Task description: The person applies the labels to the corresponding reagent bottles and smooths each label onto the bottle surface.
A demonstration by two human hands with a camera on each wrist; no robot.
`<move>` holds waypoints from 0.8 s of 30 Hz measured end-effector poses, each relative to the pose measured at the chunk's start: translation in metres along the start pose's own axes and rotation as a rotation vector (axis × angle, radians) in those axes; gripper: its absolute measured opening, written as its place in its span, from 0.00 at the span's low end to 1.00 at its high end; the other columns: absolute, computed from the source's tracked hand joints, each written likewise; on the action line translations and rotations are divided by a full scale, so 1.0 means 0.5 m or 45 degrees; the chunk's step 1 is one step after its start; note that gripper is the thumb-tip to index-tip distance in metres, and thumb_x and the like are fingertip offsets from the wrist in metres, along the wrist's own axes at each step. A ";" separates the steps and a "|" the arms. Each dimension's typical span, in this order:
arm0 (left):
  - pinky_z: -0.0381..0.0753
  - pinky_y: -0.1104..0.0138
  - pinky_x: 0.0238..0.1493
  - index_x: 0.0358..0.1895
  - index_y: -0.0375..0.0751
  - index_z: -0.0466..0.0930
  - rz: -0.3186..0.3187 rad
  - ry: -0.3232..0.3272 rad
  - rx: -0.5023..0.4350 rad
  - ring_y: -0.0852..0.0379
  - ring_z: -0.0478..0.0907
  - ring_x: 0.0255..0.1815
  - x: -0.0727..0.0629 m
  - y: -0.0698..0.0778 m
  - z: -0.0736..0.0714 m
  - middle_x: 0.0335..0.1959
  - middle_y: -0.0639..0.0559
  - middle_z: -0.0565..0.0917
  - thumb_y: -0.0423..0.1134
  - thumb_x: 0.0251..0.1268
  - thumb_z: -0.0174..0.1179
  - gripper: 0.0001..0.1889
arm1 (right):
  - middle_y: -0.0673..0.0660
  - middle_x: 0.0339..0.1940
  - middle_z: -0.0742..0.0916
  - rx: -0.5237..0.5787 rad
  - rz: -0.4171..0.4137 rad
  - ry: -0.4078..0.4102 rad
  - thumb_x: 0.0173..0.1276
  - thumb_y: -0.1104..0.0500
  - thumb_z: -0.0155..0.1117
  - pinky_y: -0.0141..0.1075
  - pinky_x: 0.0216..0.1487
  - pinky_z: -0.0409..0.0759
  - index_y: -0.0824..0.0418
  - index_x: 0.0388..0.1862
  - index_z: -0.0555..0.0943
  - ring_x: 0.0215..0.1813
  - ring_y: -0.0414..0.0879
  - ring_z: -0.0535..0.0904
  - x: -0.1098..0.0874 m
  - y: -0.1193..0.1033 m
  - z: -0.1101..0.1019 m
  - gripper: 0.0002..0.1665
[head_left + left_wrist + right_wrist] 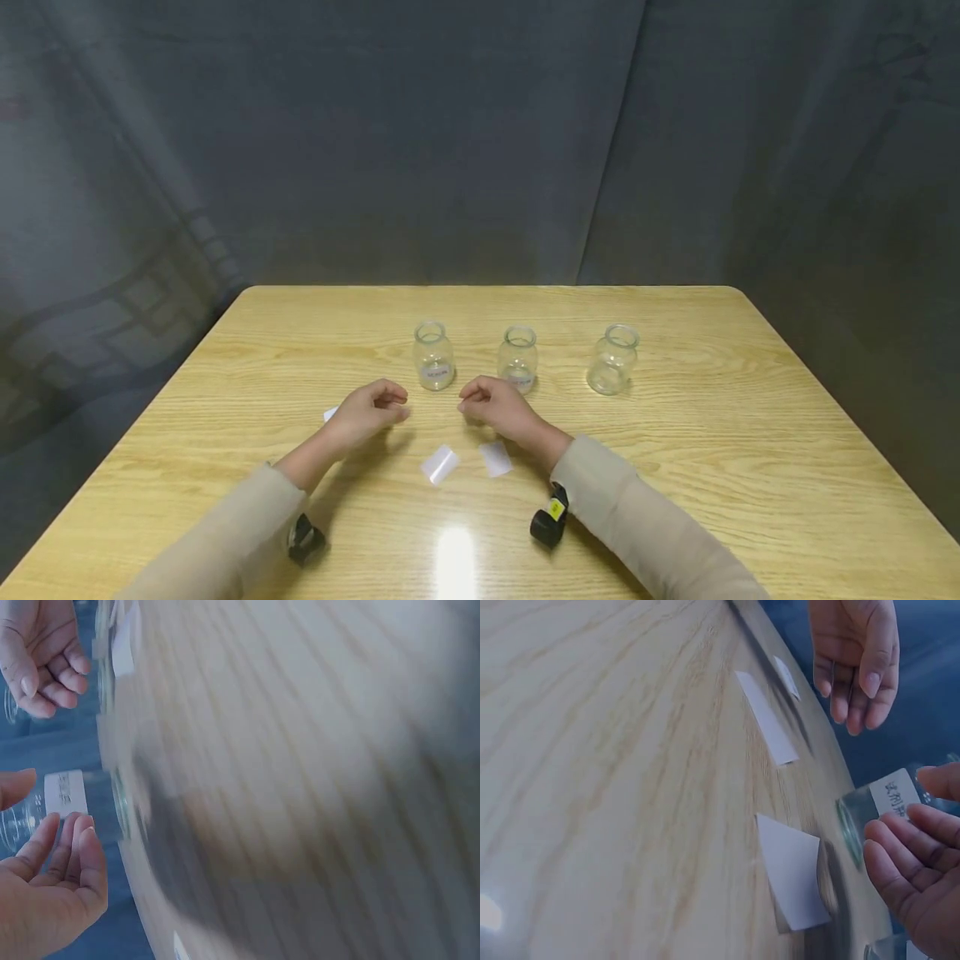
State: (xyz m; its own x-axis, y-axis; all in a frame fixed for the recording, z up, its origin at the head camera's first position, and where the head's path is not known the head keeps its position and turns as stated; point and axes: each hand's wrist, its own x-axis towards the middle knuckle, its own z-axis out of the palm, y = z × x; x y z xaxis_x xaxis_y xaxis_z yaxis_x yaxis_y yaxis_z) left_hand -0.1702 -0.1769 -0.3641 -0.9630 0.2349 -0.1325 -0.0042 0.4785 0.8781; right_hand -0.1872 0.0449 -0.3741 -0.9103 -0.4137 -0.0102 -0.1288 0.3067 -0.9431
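Observation:
My left hand (pixel 367 414) hovers over the table in front of the left glass jar (pixel 432 354), fingers loosely bent and holding nothing. Opposite it, my right hand (pixel 501 407) hangs near the middle glass jar (pixel 517 354), partly covering its lower part; it too holds nothing. Both these jars carry a white label low on the glass. Handwritten characters show on a label (pixel 895 793) in the right wrist view. A third glass jar (pixel 611 362) stands at the right, with no label visible. Below the hands lie two white paper pieces (pixel 440 464) (pixel 496 459).
Another white piece (pixel 330 413) lies beside my left hand, partly hidden by it. The wooden table (pixel 720 433) reaches back to a dark grey curtain (pixel 420 150). A bright glare spot (pixel 456 558) falls on its front part.

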 end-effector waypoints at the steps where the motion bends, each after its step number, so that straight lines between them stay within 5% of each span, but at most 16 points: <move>1: 0.71 0.61 0.45 0.47 0.31 0.68 -0.006 0.007 0.006 0.51 0.69 0.44 -0.002 -0.003 -0.004 0.42 0.43 0.73 0.35 0.55 0.56 0.17 | 0.55 0.30 0.79 -0.015 -0.009 -0.006 0.57 0.64 0.57 0.37 0.35 0.74 0.72 0.40 0.73 0.32 0.44 0.73 0.003 -0.001 0.002 0.13; 15: 0.69 0.57 0.46 0.48 0.30 0.67 -0.018 0.036 0.065 0.47 0.67 0.46 -0.040 -0.037 -0.055 0.45 0.42 0.71 0.40 0.58 0.54 0.19 | 0.51 0.30 0.78 -0.181 -0.023 -0.124 0.59 0.61 0.56 0.30 0.31 0.73 0.68 0.41 0.74 0.32 0.41 0.73 0.039 -0.018 0.047 0.13; 24: 0.67 0.52 0.48 0.49 0.30 0.67 -0.065 0.124 0.145 0.40 0.64 0.51 -0.056 -0.058 -0.085 0.48 0.36 0.70 0.40 0.58 0.53 0.20 | 0.51 0.28 0.79 -0.211 -0.070 -0.140 0.58 0.62 0.58 0.28 0.32 0.73 0.68 0.38 0.75 0.31 0.40 0.74 0.063 -0.026 0.089 0.11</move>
State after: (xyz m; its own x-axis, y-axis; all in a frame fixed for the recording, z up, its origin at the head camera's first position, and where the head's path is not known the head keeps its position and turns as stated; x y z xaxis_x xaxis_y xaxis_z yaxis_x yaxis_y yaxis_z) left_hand -0.1544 -0.2334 -0.3663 -0.9838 0.1274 -0.1259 -0.0286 0.5821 0.8126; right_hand -0.1966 -0.0100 -0.3769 -0.8528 -0.5222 -0.0051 -0.2484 0.4144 -0.8756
